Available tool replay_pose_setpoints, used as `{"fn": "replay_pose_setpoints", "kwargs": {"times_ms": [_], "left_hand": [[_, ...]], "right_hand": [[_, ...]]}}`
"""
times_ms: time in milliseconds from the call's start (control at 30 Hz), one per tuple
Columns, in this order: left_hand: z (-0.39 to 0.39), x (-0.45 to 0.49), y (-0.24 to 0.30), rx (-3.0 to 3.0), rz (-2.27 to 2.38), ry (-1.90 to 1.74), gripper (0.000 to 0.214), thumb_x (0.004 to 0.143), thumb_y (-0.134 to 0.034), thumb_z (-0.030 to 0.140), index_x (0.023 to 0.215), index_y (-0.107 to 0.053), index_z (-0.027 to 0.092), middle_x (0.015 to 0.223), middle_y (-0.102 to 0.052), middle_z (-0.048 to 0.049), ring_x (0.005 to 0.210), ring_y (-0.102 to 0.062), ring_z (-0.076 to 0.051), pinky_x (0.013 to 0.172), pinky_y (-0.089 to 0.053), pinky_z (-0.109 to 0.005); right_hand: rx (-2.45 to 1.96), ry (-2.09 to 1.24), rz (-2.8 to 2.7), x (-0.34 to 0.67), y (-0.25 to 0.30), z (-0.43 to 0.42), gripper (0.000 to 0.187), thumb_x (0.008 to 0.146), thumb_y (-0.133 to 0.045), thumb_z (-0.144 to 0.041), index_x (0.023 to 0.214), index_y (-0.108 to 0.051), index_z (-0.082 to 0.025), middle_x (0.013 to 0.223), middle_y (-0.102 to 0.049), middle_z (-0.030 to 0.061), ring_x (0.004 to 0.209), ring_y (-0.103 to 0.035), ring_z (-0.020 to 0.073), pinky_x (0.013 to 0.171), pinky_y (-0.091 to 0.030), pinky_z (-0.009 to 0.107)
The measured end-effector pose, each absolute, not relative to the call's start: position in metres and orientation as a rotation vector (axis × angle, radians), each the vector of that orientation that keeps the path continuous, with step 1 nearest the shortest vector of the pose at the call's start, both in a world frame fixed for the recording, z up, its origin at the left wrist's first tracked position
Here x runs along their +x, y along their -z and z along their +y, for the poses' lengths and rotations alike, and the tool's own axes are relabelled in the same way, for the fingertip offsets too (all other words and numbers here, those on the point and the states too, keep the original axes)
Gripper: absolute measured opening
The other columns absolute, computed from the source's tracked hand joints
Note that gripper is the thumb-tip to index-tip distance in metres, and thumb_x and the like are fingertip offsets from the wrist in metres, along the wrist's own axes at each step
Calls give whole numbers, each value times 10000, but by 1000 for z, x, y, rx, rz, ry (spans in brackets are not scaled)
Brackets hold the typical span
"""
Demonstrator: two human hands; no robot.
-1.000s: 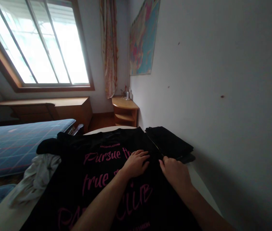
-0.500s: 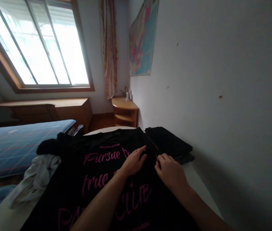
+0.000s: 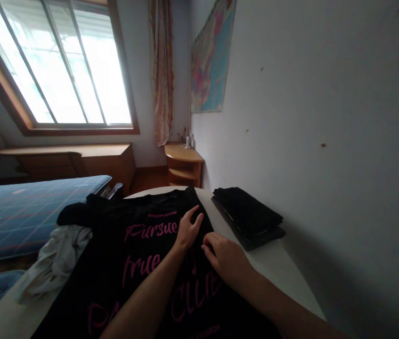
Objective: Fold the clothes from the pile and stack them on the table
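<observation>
A black T-shirt (image 3: 139,245) with pink lettering lies spread on a white round table (image 3: 273,266). My left hand (image 3: 187,229) rests on the shirt near the word "Pursue", fingers stretched out and pressing the cloth. Just to its right, my right hand (image 3: 225,258) has its fingers curled on the shirt's right edge, which is drawn in over the print. A folded stack of black clothes (image 3: 248,214) sits at the table's far right, apart from the shirt.
A crumpled pale garment (image 3: 52,261) hangs off the table's left side. Beyond it is a bed with a blue checked cover (image 3: 26,212). A wooden corner shelf (image 3: 183,164) stands behind the table, and a white wall (image 3: 326,141) runs close on the right.
Both hands have moved left, and the right one has drawn the shirt's right edge inward. Bare table now shows between the shirt and the black stack.
</observation>
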State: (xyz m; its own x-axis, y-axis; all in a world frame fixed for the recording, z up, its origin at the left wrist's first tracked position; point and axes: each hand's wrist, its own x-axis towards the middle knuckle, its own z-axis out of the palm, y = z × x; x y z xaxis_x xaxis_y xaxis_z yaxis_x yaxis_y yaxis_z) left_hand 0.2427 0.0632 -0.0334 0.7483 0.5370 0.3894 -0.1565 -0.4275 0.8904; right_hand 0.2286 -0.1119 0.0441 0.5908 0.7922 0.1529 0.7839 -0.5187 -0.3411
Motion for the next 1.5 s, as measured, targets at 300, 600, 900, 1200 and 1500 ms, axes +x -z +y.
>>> {"fn": "replay_pose_setpoints", "kwargs": {"times_ms": [300,600,900,1200,1500], "left_hand": [[88,249,48,1893,490,-791,608,852,-598,163,1446,-478,202,1444,-550,-97,1366,-479,-256,1156,-385,-425],[112,248,53,1896,549,-766,669,804,-607,100,1453,-456,163,1480,-506,-117,1407,-425,-268,1202,-311,-426],[131,262,50,1798,553,-641,581,849,-661,190,1411,-517,151,1381,-605,-127,1261,-581,-258,1092,-444,-369],[177,300,37,1692,588,-558,493,911,-605,237,1390,-538,143,1176,-718,-121,1060,-696,-224,919,-558,-327],[185,303,39,1802,489,-726,749,670,-567,-51,1387,-561,165,1398,-589,-93,1301,-545,-259,1157,-387,-391]], "right_hand": [[-2443,-221,-1305,212,-38,-99,143,983,-492,-263,1004,-627,-220,944,-716,26,860,-685,188,702,-396,262],[-2416,-356,-1373,208,-31,-107,406,836,-641,-290,1226,-572,-197,950,-720,54,875,-685,232,710,-413,284],[-2232,-470,-1440,218,-31,-116,299,832,-628,-265,1126,-630,-211,916,-705,27,817,-652,183,687,-405,252],[-2025,-629,-1371,230,-19,-121,363,819,-688,-271,1173,-632,-212,949,-676,10,838,-628,158,731,-435,232],[-1939,-732,-1390,225,-35,-131,675,743,-649,-166,1392,-487,-256,971,-625,-10,824,-588,143,743,-440,235]]}}
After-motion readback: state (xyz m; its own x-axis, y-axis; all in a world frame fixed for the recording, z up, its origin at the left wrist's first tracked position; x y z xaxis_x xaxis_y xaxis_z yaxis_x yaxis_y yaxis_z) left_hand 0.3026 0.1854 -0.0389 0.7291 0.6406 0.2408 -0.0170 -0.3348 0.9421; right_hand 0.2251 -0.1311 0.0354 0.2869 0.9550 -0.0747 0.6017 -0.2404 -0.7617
